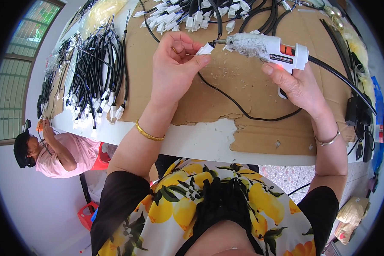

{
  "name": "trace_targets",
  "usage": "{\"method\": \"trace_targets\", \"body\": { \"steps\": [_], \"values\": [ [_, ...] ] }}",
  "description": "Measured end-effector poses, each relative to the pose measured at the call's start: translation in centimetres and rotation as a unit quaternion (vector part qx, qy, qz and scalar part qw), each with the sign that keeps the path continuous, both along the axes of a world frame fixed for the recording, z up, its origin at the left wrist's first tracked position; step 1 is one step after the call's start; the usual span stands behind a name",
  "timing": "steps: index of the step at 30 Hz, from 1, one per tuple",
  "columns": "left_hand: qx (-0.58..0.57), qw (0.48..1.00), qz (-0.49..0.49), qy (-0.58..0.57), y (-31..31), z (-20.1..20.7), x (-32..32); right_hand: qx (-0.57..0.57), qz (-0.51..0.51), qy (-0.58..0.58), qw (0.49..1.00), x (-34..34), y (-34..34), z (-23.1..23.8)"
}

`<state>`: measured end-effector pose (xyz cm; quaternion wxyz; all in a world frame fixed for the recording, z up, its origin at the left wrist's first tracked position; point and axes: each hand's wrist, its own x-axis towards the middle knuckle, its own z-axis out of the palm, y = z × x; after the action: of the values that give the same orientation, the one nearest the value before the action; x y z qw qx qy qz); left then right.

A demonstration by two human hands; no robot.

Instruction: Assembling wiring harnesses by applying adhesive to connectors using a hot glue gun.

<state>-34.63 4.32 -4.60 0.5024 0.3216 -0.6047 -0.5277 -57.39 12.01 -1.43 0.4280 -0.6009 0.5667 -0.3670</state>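
Between the thumb and fingers of my left hand (pixel 179 64) is a white plastic connector (pixel 205 49) on a black cable. My right hand (pixel 292 83) grips a white hot glue gun (pixel 254 46) by its handle, with the thumb along its side. The gun's metal nozzle (pixel 220 42) points left and meets the cable end of the connector, or comes very close to it; I cannot tell which. Stringy glue residue coats the gun's front. A black power cord (pixel 341 77) runs from its back toward the right.
Brown cardboard (pixel 260 106) with a torn front edge covers part of the white table (pixel 196 138). White-ended cables (pixel 183 15) are heaped at the back; another bundle of black cables (pixel 100 72) lies left. A black adapter (pixel 356 110) sits right. A person in pink (pixel 68 153) works at far left.
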Motion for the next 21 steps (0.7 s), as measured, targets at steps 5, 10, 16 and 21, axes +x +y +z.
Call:
{"method": "trace_targets", "body": {
  "steps": [5, 10, 16, 21],
  "values": [
    [-0.018, 1.000, -0.007, -0.016, -0.07, -0.04, -0.17, -0.059, 0.008, -0.016, 0.998, 0.42, -0.14, -0.45],
    [-0.057, 0.998, 0.013, -0.033, 0.00, -0.18, -0.19, -0.036, 0.005, -0.021, 0.999, 0.06, -0.12, -0.24],
    [-0.096, 0.992, 0.027, -0.074, -0.03, -0.25, -0.22, -0.047, 0.015, -0.011, 0.999, 0.44, -0.10, -0.39],
    [-0.130, 0.983, 0.052, -0.117, 0.10, -0.23, -0.24, -0.008, 0.006, -0.007, 1.000, 0.12, -0.12, -0.13]
  ]
}}
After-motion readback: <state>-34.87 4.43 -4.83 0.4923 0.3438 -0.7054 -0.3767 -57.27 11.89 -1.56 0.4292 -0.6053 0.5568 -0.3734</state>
